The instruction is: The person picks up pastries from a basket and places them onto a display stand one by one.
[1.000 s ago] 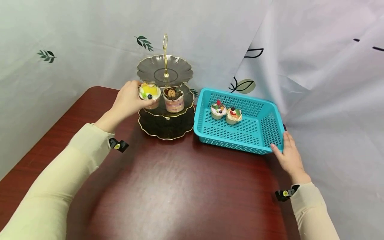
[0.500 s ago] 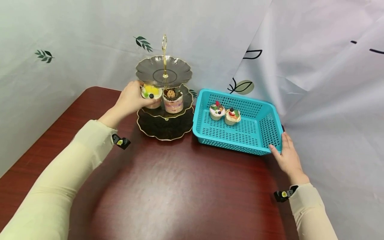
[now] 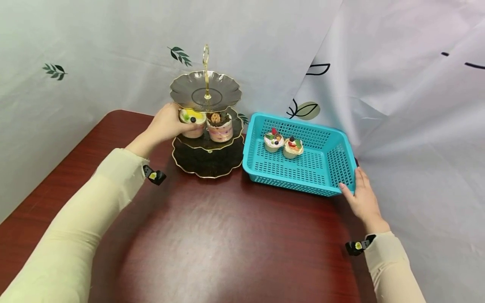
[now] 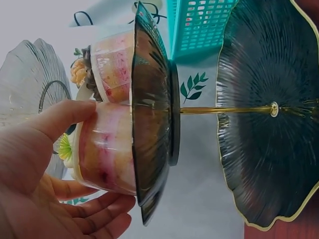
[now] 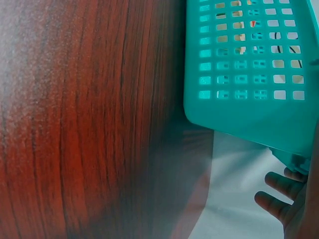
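My left hand (image 3: 165, 123) grips a clear dessert cup (image 4: 107, 149) with a yellow topping, thumb on one side and fingers on the other. The cup stands on the middle tier of a three-tier stand (image 3: 206, 158) with smoky, gold-edged plates, partly under the top plate. Right beside it is a second dessert cup (image 3: 220, 131) with dark crumbs and a walnut-like topping. My right hand (image 3: 365, 200) rests at the near right corner of a turquoise basket (image 3: 288, 181), thumb over the rim. In the right wrist view its other visible fingers (image 5: 281, 185) are extended and spread.
Two small cupcakes, one pink-topped (image 3: 273, 142) and one cream-topped (image 3: 293, 148), sit inside the basket at its left. A dark red wooden table (image 3: 227, 240) carries everything. Pale patterned cloth (image 3: 125, 54) hangs close behind the stand and basket.
My left hand has shifted the yellow-topped cup slightly rightward, further under the top plate. It is now closer to the walnut-topped cup. My right hand keeps its place at the basket.
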Action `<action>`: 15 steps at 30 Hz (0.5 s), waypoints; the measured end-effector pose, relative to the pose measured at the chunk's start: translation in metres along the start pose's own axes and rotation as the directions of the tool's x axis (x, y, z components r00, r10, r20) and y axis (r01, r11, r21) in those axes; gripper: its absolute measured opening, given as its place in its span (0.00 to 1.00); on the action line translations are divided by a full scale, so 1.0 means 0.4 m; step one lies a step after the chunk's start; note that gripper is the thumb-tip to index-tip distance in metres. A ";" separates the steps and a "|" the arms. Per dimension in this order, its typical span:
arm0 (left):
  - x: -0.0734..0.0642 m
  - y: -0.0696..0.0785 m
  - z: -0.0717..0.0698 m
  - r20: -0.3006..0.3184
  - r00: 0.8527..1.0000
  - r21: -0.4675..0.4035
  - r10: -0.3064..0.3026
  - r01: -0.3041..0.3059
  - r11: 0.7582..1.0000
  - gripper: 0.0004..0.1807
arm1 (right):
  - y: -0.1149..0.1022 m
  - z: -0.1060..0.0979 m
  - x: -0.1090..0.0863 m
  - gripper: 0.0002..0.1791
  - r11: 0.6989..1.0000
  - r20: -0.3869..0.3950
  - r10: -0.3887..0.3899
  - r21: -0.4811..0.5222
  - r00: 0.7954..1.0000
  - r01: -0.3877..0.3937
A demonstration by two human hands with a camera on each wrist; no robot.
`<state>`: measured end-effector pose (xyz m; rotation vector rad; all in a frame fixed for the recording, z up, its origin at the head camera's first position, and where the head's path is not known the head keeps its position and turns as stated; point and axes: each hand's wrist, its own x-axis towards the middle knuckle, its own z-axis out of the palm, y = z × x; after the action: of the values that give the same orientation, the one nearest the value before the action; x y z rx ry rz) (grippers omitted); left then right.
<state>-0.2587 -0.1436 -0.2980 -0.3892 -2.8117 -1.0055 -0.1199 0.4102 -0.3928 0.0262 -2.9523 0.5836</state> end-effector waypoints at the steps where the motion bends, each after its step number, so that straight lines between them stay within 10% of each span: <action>1: 0.002 -0.001 0.001 -0.001 1.000 -0.007 -0.003 0.003 1.000 0.32 | 0.000 0.000 0.000 0.45 1.000 -0.002 -0.002 0.001 1.000 0.002; 15: 0.016 -0.020 0.014 -0.002 1.000 -0.066 0.019 -0.019 0.998 0.29 | -0.002 0.000 -0.004 0.44 1.000 -0.003 0.001 0.010 1.000 -0.001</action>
<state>-0.2674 -0.1445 -0.3059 -0.4217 -2.7734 -1.0968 -0.1183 0.4096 -0.3926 0.0253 -2.9468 0.5974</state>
